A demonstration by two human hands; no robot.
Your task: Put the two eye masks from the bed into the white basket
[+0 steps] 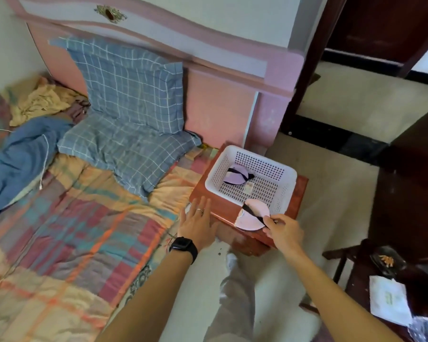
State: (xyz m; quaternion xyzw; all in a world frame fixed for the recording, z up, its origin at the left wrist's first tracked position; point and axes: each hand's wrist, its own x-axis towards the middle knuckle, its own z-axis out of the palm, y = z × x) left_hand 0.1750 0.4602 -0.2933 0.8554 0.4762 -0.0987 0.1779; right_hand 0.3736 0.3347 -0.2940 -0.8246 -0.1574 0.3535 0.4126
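One mask is home already: a pale lilac eye mask [235, 175] lies folded on the floor of the white basket [289, 176], toward its far-left corner, black strap crossing it. The second eye mask [252, 215], pinker and rounded like a soft pad, hangs at the basket's near rim, partly over the lip and partly over the red wooden surface [222, 206] that carries the basket. Its black elastic strap [253, 214] runs diagonally across it to the right hand [285, 234], which pinches the strap between thumb and fingertips, the other fingers curled in.

So this looks like the closing step, the drop of mask number two. My read: the next move calls for carrying the mask a little farther in over the basket's rim, then letting the strap go so the limp fabric settles inside rather than draping over the edge.

Left of the basket, the left hand [197, 224] is spread flat and holds nothing, hovering at the near-left edge of the surface, a ring on one finger and a dark watch on the wrist. The basket is rigid perforated plastic with rounded corners; a small card-like label lies on its floor.

Beyond it to the left, the bed [72, 218] shows a soft patchwork quilt and checked blue pillows.
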